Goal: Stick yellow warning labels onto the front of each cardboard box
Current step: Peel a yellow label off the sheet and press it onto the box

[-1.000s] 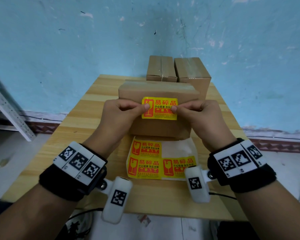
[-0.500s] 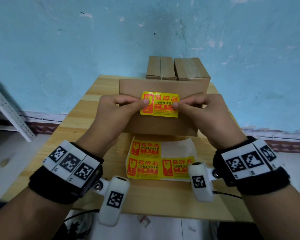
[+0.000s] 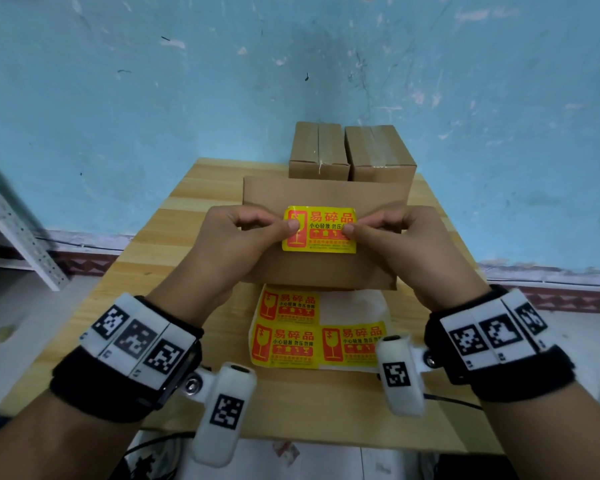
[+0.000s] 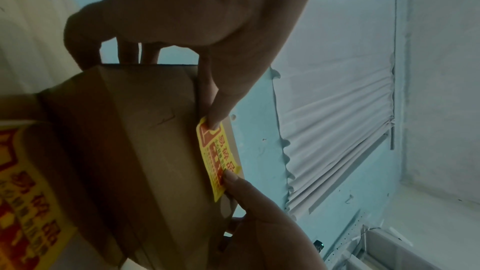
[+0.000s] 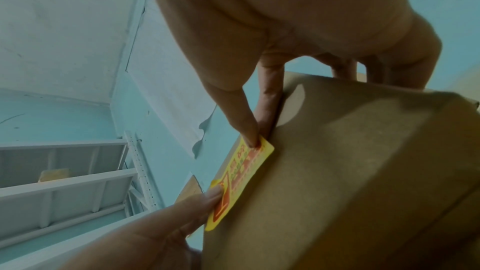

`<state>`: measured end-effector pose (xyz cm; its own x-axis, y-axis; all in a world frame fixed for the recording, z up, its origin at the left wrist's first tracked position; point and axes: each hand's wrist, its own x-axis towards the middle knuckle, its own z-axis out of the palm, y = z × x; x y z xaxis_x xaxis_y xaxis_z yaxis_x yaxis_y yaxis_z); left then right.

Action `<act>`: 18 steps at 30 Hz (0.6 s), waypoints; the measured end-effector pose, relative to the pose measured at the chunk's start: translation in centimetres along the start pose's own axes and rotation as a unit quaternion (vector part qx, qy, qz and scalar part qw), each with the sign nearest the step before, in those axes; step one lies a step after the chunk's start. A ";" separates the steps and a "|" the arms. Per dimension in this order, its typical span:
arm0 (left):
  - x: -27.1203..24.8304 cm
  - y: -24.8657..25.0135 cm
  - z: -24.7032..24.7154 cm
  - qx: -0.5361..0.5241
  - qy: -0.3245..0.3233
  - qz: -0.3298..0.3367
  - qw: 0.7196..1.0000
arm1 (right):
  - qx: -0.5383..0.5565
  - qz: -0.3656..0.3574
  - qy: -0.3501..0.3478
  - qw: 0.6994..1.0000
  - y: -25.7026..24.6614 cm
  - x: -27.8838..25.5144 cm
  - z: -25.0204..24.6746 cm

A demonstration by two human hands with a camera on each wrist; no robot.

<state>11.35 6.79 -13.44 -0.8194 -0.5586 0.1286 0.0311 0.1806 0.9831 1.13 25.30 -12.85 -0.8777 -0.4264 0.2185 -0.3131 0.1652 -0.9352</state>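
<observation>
Box in work: cardboard box point(image 3: 321, 268) tilted up at mid tabletop point(image 3: 125, 289), front face toward the head camera.
Label position: yellow warning label point(image 3: 321, 230) lying on upper middle of that face; how firmly stuck cannot be told.
Left grip: left hand point(image 3: 234, 242) thumb on label's left end, fingers curled over box top edge, holding box and label together.
Right grip: right hand point(image 3: 406, 244) thumb on label's right end, fingers hooked behind top edge likewise.
Wrist views: label edge point(image 4: 217, 157) point(image 5: 242, 180) seen nearly flat to the cardboard, thumbs pinning both ends.
Stock: label sheet point(image 3: 312, 332) flat on tabletop just in front of box, three labels left on it.
Remaining: two rear boxes point(image 3: 352, 152) by the wall, no label visible on them.
Risk 1: bubble or crease in the middle if only the ends get pressed.
Risk 2: skew if one thumb slides first.
Risk 3: tilted box slipping onto the sheet if hold loosens.
</observation>
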 end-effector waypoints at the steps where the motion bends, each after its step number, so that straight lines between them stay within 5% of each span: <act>1: 0.0 -0.1 0.0 -0.003 0.005 -0.002 1.000 | -0.002 0.000 0.002 1.000 0.1 0.0 0.1; 18: 0.0 -0.5 0.4 0.033 0.061 0.004 0.998 | -0.039 -0.021 0.052 0.998 0.9 0.0 1.1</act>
<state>11.09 7.03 -13.97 -0.7435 -0.6506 0.1547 -0.0043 0.2359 0.9718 1.24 24.51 -13.98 -0.8951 -0.3399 0.2885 -0.3740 0.2202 -0.9009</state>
